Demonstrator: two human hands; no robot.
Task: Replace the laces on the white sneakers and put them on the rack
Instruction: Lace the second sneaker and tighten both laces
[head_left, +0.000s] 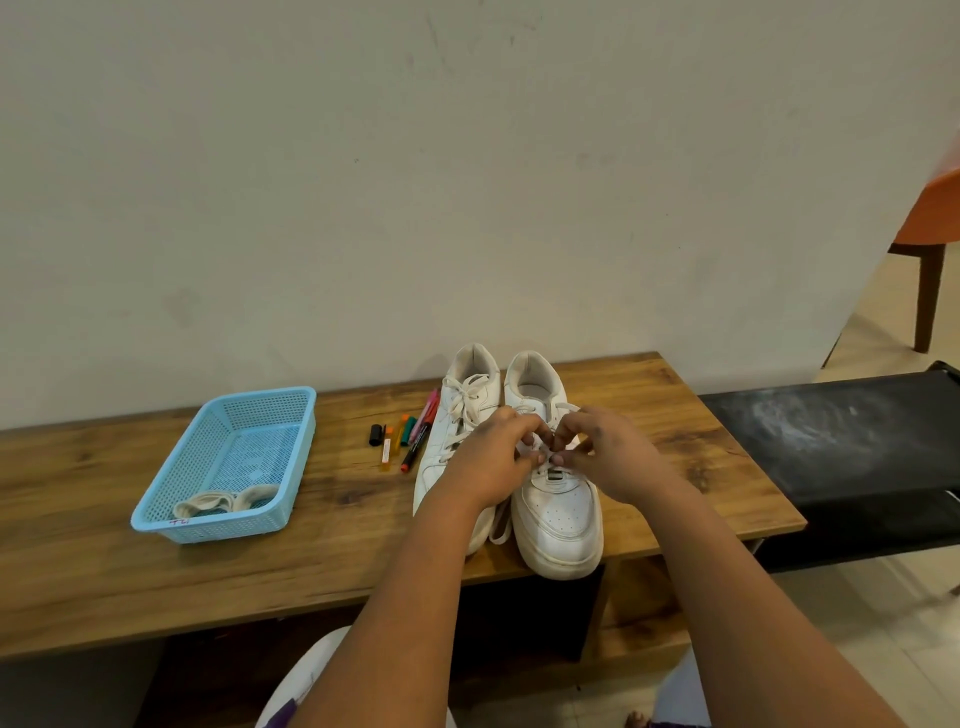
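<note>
Two white sneakers stand side by side on the wooden table (156, 561), toes toward me. The left sneaker (457, 415) is laced and tied with a bow. Over the lace area of the right sneaker (558, 514), my left hand (493, 457) and my right hand (608, 452) meet, fingertips pinching its white lace (543, 457). A loose lace end (501, 527) hangs between the two shoes near the toes. The black fabric rack (841, 441) stands just right of the table.
A light blue plastic basket (171, 525) on the table's left holds rolled off-white laces (228, 504). Several coloured markers (410, 436) lie left of the sneakers. A plain wall runs behind the table. An orange chair (930, 228) stands at far right.
</note>
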